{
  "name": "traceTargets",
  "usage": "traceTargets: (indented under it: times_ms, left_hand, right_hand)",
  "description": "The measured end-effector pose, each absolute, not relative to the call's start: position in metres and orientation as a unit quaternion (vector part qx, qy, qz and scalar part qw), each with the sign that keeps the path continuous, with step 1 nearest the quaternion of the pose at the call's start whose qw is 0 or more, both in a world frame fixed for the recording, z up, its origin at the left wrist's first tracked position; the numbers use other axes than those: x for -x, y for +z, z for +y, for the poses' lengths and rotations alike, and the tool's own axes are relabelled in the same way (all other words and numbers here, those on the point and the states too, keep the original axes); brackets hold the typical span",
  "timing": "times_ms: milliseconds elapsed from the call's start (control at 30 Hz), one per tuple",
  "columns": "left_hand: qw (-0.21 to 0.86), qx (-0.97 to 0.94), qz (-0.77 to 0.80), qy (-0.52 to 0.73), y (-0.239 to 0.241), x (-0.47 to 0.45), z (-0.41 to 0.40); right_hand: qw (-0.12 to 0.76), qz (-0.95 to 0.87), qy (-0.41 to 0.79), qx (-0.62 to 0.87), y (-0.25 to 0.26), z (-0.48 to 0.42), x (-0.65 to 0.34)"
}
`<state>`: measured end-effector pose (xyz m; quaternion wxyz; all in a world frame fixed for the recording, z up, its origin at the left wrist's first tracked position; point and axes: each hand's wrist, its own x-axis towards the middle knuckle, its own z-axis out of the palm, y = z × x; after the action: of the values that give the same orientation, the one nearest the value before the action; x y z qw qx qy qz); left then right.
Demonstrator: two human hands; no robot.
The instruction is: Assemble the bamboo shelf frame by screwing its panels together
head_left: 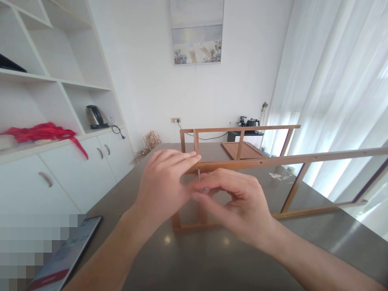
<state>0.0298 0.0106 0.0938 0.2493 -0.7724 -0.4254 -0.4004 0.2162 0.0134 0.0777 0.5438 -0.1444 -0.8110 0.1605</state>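
Note:
A brown wooden frame point(236, 163) stands on its side on the grey table, its upper rail running from my hands to the right. My left hand point(165, 178) is closed over the left end of that rail, fingers lying along its top; the thumb is mostly hidden behind my right fingers. A thin metal bolt point(199, 174) points down from the rail's underside between my hands. Around its lower end, the thumb and fingertips of my right hand point(238, 198) are pinched together. A small shiny bit shows between them, too blurred to name.
Behind stands a second wooden frame point(242, 130), near a flat brown wooden panel point(239, 150). A tablet-like screen point(71, 252) lies at the table's left edge. White shelving point(60, 87) holds a kettle point(95, 116) and red cloth point(42, 133). White curtains point(342, 81) hang right.

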Motion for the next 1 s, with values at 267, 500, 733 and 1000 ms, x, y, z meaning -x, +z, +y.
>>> traceTargets:
  times_ms: [267,500,733,1000]
  left_hand:
    - [0.125,0.795,-0.427,-0.413,0.105,-0.027,0.016]
    - [0.099,0.809,-0.442,-0.374,0.122,-0.026,0.015]
    - [0.061,0.845,-0.418,-0.327,0.13,-0.013,0.016]
    - [0.007,0.866,-0.349,-0.358,0.125,-0.002,0.025]
  right_hand:
    - [0.548,-0.808,0.158,0.149,0.078,0.015,-0.216]
    - [0.555,-0.803,0.156,0.152,0.08,0.014,-0.216]
    - [0.544,-0.803,0.182,0.158,0.078,0.014,-0.216]
    - [0.545,-0.805,0.177,0.155,0.079,0.013,-0.215]
